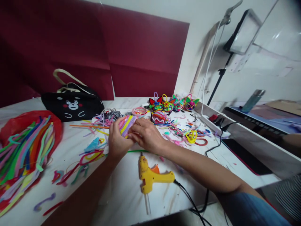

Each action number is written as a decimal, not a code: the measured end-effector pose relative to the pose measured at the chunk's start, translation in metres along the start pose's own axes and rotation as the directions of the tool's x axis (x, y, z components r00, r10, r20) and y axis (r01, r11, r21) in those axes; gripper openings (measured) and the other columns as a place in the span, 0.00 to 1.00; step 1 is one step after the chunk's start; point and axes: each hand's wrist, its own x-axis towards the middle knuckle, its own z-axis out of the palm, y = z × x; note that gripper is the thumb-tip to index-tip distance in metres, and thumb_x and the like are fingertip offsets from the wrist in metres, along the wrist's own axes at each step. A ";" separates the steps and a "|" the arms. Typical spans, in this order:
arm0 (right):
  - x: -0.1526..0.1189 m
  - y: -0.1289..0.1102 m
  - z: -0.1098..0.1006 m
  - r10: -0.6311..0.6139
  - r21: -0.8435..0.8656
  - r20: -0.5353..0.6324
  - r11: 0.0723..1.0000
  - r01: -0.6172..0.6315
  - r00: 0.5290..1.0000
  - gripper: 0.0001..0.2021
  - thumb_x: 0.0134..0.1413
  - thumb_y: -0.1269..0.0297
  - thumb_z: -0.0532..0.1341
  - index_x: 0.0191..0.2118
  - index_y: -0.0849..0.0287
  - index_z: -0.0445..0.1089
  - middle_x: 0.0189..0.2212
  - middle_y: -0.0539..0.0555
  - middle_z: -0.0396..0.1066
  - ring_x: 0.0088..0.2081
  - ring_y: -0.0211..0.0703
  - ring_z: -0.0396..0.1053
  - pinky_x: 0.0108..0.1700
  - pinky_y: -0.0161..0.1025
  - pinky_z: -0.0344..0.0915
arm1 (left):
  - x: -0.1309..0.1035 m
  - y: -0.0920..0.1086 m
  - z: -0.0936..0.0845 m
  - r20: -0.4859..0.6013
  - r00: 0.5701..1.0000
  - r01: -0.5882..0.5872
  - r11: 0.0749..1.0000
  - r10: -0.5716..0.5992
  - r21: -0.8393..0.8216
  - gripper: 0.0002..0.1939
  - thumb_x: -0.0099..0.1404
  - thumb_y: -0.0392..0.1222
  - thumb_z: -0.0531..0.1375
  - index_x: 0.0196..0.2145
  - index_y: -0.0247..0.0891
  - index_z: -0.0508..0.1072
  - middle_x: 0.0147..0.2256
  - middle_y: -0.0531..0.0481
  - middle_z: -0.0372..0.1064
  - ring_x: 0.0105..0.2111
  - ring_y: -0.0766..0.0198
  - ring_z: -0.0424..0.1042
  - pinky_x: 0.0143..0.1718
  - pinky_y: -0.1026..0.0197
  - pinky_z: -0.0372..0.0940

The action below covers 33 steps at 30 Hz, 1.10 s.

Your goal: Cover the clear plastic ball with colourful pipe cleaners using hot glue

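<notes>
My left hand [118,142] is closed around a rounded craft piece striped with pipe cleaners [127,125] in yellow, purple, pink and blue. On its right side, the fingers of my right hand [147,133] are bent and pressed against the piece; what lies between their tips is hidden. A green pipe cleaner [137,151] shows below my hands. Just in front of them lies a yellow hot glue gun [150,177] with a clear glue stick at its back end. Beyond my right hand sits a pink zigzag-patterned craft ball [159,117].
At left, a red bag [58,121] holds many coloured pipe cleaners [25,147]. Behind are a black handbag [72,105] and several finished animal-head ornaments [168,105]. Loose scraps, a black phone-like slab [245,156], a power strip [215,127] and cables lie right. A lamp [244,31] stands there.
</notes>
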 end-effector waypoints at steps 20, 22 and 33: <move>-0.014 0.004 0.018 0.143 0.183 -0.334 0.979 -0.085 0.932 0.06 0.58 0.64 0.68 0.34 0.58 0.73 0.34 0.54 0.71 0.40 0.47 0.67 0.45 0.43 0.62 | -0.002 0.007 0.000 -0.025 0.998 -0.050 0.998 0.049 -0.039 0.33 0.49 0.40 0.64 0.54 0.34 0.68 0.49 0.39 0.70 0.51 0.46 0.70 0.55 0.46 0.67; -0.015 0.003 0.020 0.177 0.220 -0.383 0.971 -0.097 0.907 0.06 0.55 0.63 0.70 0.34 0.58 0.74 0.39 0.55 0.71 0.44 0.48 0.67 0.49 0.45 0.63 | -0.002 0.006 0.000 -0.026 0.998 -0.062 0.997 0.060 -0.042 0.33 0.50 0.41 0.64 0.54 0.33 0.68 0.49 0.38 0.70 0.51 0.45 0.70 0.55 0.45 0.67; -0.018 0.001 0.014 0.299 0.437 -0.366 0.891 -0.120 0.881 0.05 0.54 0.68 0.70 0.33 0.56 0.74 0.49 0.57 0.68 0.54 0.47 0.68 0.57 0.45 0.66 | 0.002 0.005 -0.005 0.136 0.990 -0.007 0.985 0.031 -0.175 0.40 0.48 0.42 0.67 0.60 0.38 0.64 0.56 0.40 0.65 0.58 0.46 0.66 0.59 0.46 0.63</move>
